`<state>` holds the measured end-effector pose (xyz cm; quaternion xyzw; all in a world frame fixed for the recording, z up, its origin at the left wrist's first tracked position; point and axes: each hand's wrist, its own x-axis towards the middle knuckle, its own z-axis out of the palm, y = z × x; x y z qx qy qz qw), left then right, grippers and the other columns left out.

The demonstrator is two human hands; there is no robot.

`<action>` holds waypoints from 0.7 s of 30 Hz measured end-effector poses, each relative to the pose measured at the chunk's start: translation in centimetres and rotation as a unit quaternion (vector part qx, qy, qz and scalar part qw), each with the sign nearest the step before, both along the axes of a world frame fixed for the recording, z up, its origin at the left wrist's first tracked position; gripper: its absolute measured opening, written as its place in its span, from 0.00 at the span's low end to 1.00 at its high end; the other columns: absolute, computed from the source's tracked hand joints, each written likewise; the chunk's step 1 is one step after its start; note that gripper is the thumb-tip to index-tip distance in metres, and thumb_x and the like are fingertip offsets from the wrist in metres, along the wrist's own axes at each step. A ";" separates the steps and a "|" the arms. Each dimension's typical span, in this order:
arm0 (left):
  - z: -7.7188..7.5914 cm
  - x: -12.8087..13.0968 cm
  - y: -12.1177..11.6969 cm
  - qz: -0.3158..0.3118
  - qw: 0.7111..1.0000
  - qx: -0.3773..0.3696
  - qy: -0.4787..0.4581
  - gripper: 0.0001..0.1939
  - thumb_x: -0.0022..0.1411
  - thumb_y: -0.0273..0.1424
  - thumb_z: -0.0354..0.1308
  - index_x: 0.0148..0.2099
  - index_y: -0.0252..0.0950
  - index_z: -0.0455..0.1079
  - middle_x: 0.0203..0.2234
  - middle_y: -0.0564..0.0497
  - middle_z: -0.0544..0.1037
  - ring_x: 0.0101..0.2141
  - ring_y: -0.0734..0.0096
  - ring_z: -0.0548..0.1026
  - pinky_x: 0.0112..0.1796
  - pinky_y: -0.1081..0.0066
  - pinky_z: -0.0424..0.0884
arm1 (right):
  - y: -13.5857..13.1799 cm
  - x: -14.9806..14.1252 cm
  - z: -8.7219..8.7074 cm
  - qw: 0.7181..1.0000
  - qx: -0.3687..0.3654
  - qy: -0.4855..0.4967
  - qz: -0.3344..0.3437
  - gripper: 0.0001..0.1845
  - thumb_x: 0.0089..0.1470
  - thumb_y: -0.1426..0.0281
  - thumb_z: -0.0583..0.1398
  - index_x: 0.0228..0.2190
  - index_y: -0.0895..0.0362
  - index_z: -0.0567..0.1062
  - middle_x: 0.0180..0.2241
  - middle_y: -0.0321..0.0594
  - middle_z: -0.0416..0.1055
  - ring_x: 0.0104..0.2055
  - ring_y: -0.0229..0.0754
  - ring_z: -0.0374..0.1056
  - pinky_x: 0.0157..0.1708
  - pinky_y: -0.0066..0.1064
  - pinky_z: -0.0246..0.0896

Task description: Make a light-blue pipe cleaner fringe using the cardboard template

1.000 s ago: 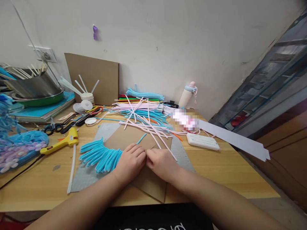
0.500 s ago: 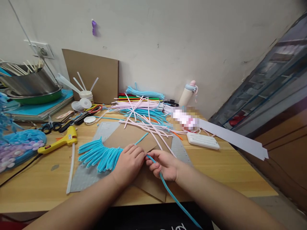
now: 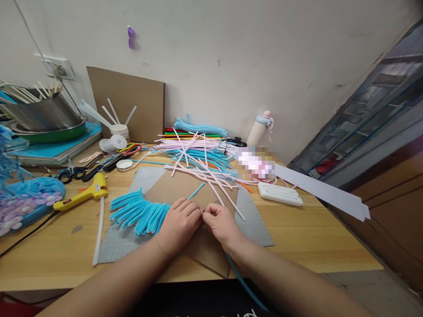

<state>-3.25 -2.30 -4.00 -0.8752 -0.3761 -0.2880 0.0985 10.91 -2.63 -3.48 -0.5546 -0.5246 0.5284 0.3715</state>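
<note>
A fringe of looped blue chenille stems (image 3: 140,215) fans out on the left of the left hand (image 3: 181,220), which lies palm down over its right end; the fingers are bent, their grip hidden underneath. A short blue stem tip (image 3: 197,190) pokes out beyond them. Just beside, the right hand (image 3: 223,226) is curled narrow around a long blue chenille stem (image 3: 239,276), its tail dropping past the table edge. Beneath are cardboard (image 3: 168,187) and a gray cutting mat (image 3: 114,248); a yellow glue gun (image 3: 84,197) lies left of the fringe.

Soft, even light — 1 pixelated patch (image 3: 254,163) — edges stretched wide-angle.
</note>
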 end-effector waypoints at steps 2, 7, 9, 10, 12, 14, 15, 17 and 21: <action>0.0 0.0 0.0 -0.005 1.000 -0.003 0.000 0.11 0.61 0.27 0.48 0.27 0.35 0.65 0.26 0.51 0.72 0.30 0.70 0.67 0.36 0.67 0.64 | -0.1 0.6 0.2 0.975 0.159 -0.146 0.059 0.11 0.43 0.74 0.56 0.15 0.57 0.60 0.16 0.32 0.55 0.20 0.32 0.50 0.21 0.25 0.40; 0.0 -0.2 -0.1 -0.008 1.000 0.005 -0.007 0.11 0.61 0.26 0.48 0.26 0.35 0.66 0.26 0.50 0.72 0.31 0.70 0.68 0.37 0.67 0.64 | -0.2 1.5 1.2 0.939 0.216 -0.238 0.125 0.07 0.47 0.72 0.56 0.20 0.56 0.64 0.21 0.37 0.61 0.24 0.34 0.54 0.23 0.27 0.42; 0.0 -0.2 -0.1 -0.006 1.000 0.004 -0.006 0.11 0.61 0.26 0.48 0.26 0.35 0.66 0.25 0.51 0.72 0.30 0.71 0.68 0.37 0.67 0.64 | 0.3 1.5 1.4 0.979 0.055 -0.151 0.128 0.07 0.48 0.71 0.53 0.20 0.57 0.63 0.19 0.36 0.60 0.19 0.33 0.54 0.19 0.25 0.43; 0.0 -0.2 -0.1 -0.004 1.000 0.002 -0.005 0.11 0.61 0.27 0.48 0.26 0.35 0.66 0.25 0.51 0.72 0.30 0.71 0.67 0.37 0.67 0.63 | 0.5 1.6 1.4 0.986 -0.058 -0.076 0.135 0.08 0.49 0.70 0.51 0.21 0.57 0.64 0.18 0.35 0.60 0.17 0.32 0.53 0.16 0.24 0.42; 0.0 -0.1 -0.2 -0.002 1.000 -0.002 -0.006 0.12 0.62 0.27 0.48 0.26 0.35 0.66 0.25 0.52 0.72 0.30 0.71 0.67 0.36 0.67 0.63 | 1.1 1.7 1.5 0.943 -0.281 0.095 0.149 0.09 0.50 0.69 0.47 0.24 0.58 0.65 0.18 0.34 0.61 0.13 0.30 0.52 0.12 0.21 0.42; 0.0 -0.1 -0.2 -0.007 1.000 -0.007 -0.008 0.11 0.62 0.28 0.48 0.27 0.35 0.66 0.25 0.51 0.71 0.30 0.71 0.67 0.36 0.67 0.63 | 1.6 1.8 1.6 0.864 -0.427 0.227 0.140 0.08 0.49 0.69 0.48 0.25 0.59 0.64 0.18 0.33 0.63 0.12 0.29 0.54 0.10 0.18 0.45; 0.0 -0.1 -0.3 -0.009 1.000 -0.007 -0.010 0.11 0.62 0.28 0.48 0.28 0.35 0.67 0.25 0.51 0.71 0.30 0.71 0.67 0.36 0.67 0.63 | 1.7 1.9 1.6 0.830 -0.473 0.267 0.131 0.07 0.48 0.70 0.49 0.25 0.60 0.64 0.17 0.32 0.63 0.12 0.28 0.55 0.10 0.17 0.47; 0.0 -0.1 -0.3 -0.011 1.000 -0.006 -0.014 0.10 0.62 0.27 0.48 0.29 0.35 0.67 0.26 0.51 0.72 0.30 0.71 0.67 0.37 0.67 0.63 | 1.8 2.0 1.6 0.779 -0.526 0.323 0.107 0.04 0.47 0.72 0.51 0.24 0.60 0.63 0.15 0.31 0.62 0.12 0.27 0.56 0.10 0.15 0.51; -0.2 0.0 -0.4 -0.003 1.000 -0.002 -0.004 0.10 0.61 0.27 0.49 0.28 0.35 0.66 0.26 0.51 0.72 0.30 0.70 0.67 0.38 0.67 0.63 | 1.7 2.0 1.4 0.708 -0.573 0.407 0.068 0.03 0.47 0.74 0.51 0.23 0.60 0.61 0.14 0.30 0.61 0.12 0.26 0.58 0.11 0.13 0.54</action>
